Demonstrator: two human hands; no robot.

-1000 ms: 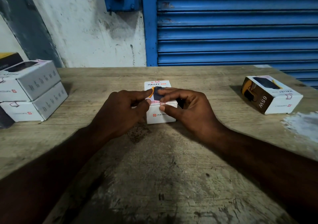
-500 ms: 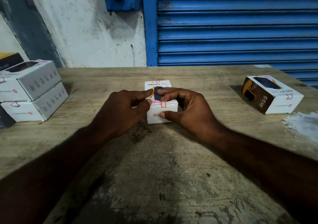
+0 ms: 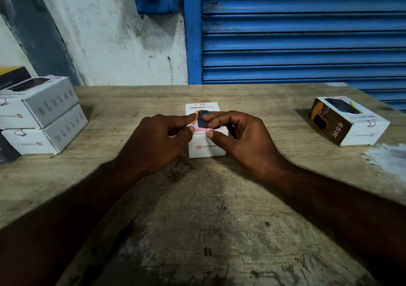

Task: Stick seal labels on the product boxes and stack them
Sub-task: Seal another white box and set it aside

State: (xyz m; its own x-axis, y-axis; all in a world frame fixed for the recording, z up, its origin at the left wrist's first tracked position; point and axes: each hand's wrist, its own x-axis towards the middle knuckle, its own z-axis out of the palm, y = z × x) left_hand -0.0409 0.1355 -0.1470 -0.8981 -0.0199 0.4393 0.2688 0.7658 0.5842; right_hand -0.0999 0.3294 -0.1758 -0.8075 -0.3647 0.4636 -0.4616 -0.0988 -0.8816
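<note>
Head view: left hand [image 3: 158, 140] and right hand [image 3: 243, 140] grip box [image 3: 205, 151]; right thumb presses seal label [image 3: 209, 129] on near edge. Next, likely: stack [image 3: 44, 118] left of hands.

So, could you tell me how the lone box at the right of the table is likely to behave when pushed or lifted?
The lone box probably stays stiff: its cardboard edges look crisp. It lies flat on a broad face on the rough wooden table, so it should slide rather than tip or roll.
</note>
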